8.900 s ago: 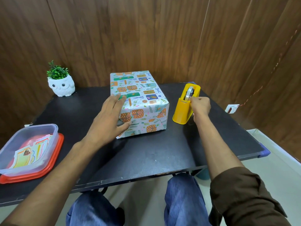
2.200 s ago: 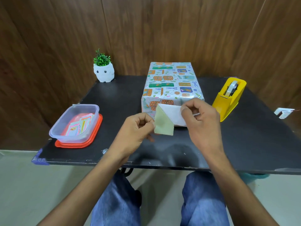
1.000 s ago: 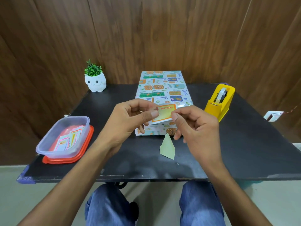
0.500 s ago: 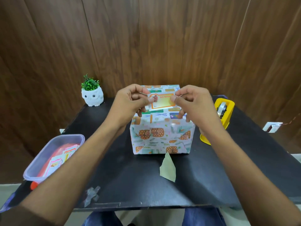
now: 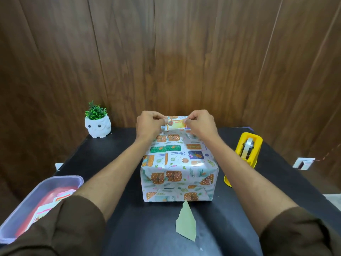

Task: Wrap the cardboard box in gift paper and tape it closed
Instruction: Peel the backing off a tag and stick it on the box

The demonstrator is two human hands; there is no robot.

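head view, left hand (image 5: 148,124) and right hand (image 5: 200,123) each pinching an end of a sticker (image 5: 175,123) over the wrapped box's (image 5: 178,169) far edge, box on the bench (image 5: 110,156), tape dispenser (image 5: 246,152) just to its right

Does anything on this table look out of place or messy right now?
One thing: a pale green paper scrap lies loose on the black table just in front of the wrapped box, probably discarded. Nothing else stands out.

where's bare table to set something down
Bare table between owl planter and plastic container; more either side of the paper scrap, in front of the wrapped box. Crowded at its far end: left hand and right hand pinch a label.
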